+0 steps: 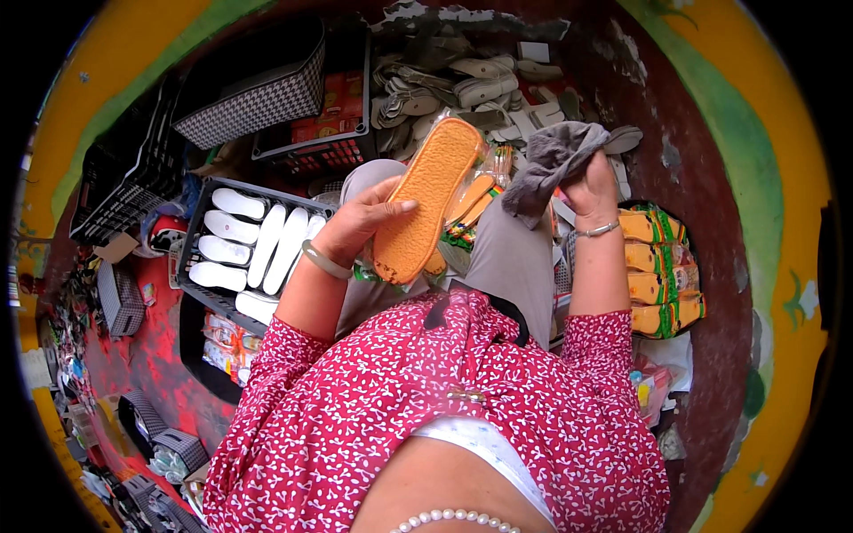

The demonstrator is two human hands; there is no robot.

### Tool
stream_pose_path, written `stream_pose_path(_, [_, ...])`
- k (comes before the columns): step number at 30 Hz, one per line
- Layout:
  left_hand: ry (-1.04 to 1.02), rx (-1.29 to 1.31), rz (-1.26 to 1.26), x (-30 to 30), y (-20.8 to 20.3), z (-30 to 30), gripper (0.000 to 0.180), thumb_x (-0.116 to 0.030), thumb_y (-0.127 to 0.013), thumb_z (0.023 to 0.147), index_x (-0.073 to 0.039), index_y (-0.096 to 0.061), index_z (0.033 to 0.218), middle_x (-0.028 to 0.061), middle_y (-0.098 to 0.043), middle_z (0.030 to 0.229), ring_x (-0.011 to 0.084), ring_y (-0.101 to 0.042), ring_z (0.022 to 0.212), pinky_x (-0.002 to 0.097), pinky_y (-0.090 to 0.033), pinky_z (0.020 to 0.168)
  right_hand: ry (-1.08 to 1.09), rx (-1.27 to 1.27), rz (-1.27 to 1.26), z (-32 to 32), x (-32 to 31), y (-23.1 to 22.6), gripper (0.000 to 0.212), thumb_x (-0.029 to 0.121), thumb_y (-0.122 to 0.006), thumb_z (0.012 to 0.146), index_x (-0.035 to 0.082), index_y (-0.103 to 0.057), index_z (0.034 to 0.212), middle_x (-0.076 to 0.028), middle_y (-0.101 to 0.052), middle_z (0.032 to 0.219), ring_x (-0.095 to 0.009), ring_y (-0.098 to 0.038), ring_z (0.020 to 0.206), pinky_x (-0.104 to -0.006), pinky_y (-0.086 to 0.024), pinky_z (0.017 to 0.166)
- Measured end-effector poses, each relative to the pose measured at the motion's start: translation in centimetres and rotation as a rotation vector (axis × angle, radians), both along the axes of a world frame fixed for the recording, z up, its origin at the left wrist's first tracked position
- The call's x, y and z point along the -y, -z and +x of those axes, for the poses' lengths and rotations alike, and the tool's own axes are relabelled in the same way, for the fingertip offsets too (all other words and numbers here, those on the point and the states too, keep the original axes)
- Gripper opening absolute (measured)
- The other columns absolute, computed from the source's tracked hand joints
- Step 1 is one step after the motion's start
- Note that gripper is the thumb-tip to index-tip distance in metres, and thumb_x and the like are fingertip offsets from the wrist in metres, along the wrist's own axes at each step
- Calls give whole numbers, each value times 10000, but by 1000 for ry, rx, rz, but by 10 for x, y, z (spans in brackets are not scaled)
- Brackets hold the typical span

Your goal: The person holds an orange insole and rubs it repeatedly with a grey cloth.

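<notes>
My left hand (362, 222) grips an orange fleecy insole (431, 195) by its left edge, thumb on top, holding it tilted above my lap. Dark specks show at the insole's lower end. My right hand (591, 191) is raised on the other side, closed around a crumpled grey cloth (551, 164) that hangs from it. Cloth and insole are apart. Behind the insole, between my knees, lie clear-wrapped orange insoles (469, 200) with green and yellow edging, partly hidden.
A dark crate of white insoles (284, 244) stands at the left. Packed orange insoles (653, 275) sit at the right. Ahead lies a loose heap of pale insoles (484, 84). A black crate with red boxes (333, 107) and a houndstooth basket (258, 102) stand at the far left.
</notes>
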State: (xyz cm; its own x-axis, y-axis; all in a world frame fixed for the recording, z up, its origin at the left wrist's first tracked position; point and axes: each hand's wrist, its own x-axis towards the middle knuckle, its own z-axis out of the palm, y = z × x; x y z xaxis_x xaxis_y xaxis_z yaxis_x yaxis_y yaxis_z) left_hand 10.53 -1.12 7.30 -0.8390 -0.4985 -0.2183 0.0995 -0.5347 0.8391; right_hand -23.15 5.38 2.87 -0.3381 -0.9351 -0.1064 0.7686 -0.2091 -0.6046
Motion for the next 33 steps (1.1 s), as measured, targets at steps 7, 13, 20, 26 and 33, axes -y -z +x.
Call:
stream_pose_path(7, [40,31,-131,-1,2,-12,481,-146,-593,852,34,-422,1264,108,-571,1136,175,-580,1001,304,-474,849,-208,36,-134,81,-2,-9,412,295,-720,747,50,-598,1055,-51,-627,1020,-181,-599,921,-327,-511,786])
stream_pose_path(13, [55,51,-126,-16,3,-23,462,-172,-587,868,22,-434,1258,78,-572,1126,140,-567,997,277,-452,865,90,-280,-88,113,7,-8,147,44,-581,845,-2,-628,977,-34,-643,883,-101,-604,782,-222,-485,717])
stream_pose_path(20, [102,-8,17,-20,5,-29,432,-183,-574,875,28,-446,1229,78,-573,1129,143,-574,1002,272,-453,862,396,-857,-40,105,5,-10,141,91,-560,874,-10,-649,917,-18,-649,845,-78,-582,760,-215,-464,696])
stream_pose_path(26, [83,-50,44,-22,-1,-35,448,-175,-573,871,31,-430,1243,81,-577,1120,144,-578,997,281,-465,859,298,-371,-5,102,9,-5,169,162,-577,875,18,-645,931,-8,-631,850,-95,-582,751,-231,-466,688])
stream_pose_path(33, [-58,-89,4,-16,4,-25,462,-166,-554,875,26,-410,1269,99,-566,1140,165,-589,984,291,-481,845,81,-51,30,57,11,13,336,341,-531,895,23,-588,985,-93,-623,928,-225,-608,858,-356,-507,774])
